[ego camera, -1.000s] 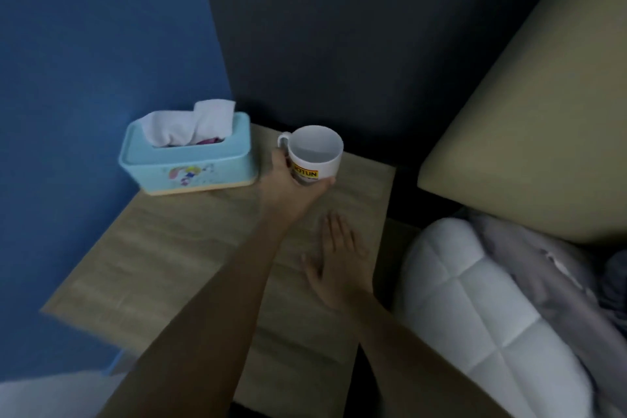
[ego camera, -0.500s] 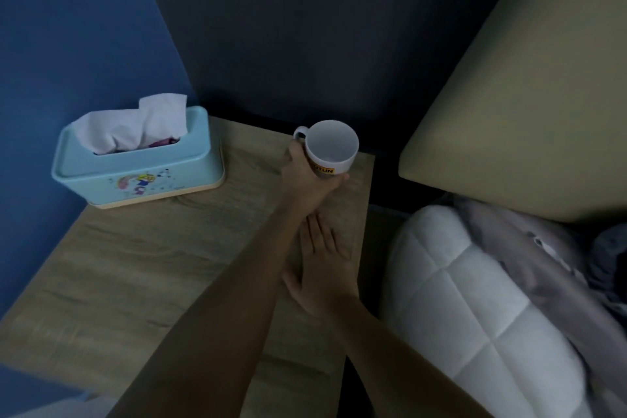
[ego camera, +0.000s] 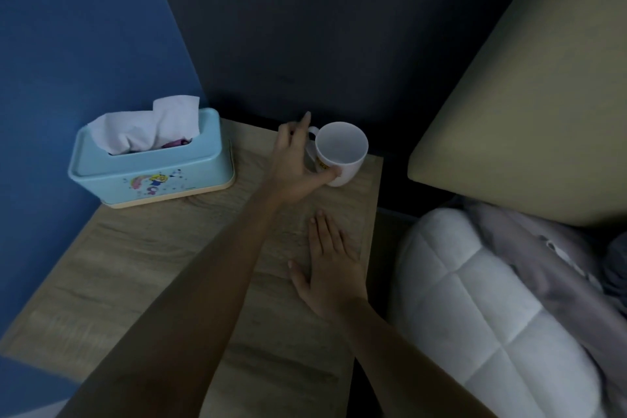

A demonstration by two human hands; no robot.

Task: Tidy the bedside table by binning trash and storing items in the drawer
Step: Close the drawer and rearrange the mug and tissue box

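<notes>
A white mug [ego camera: 343, 145] with a yellow logo stands upright at the back right corner of the wooden bedside table [ego camera: 146, 268]. My left hand [ego camera: 294, 164] is against the mug's left side. Its fingers are spread, the index finger is lifted by the handle, and the thumb touches the mug's front. My right hand [ego camera: 331, 270] lies flat, palm down, on the table near its right edge, holding nothing. A light blue tissue box [ego camera: 154, 171] with a white tissue sticking out sits at the back left.
A blue wall runs along the table's left side and a dark wall along its back. To the right lie a white quilted pillow [ego camera: 492, 316], a beige headboard cushion [ego camera: 529, 105] and grey bedding [ego camera: 549, 268].
My left hand, which was wrapped around the mug, has loosened and spread its fingers with the mug set at the back right corner. The right hand stays flat on the table.
</notes>
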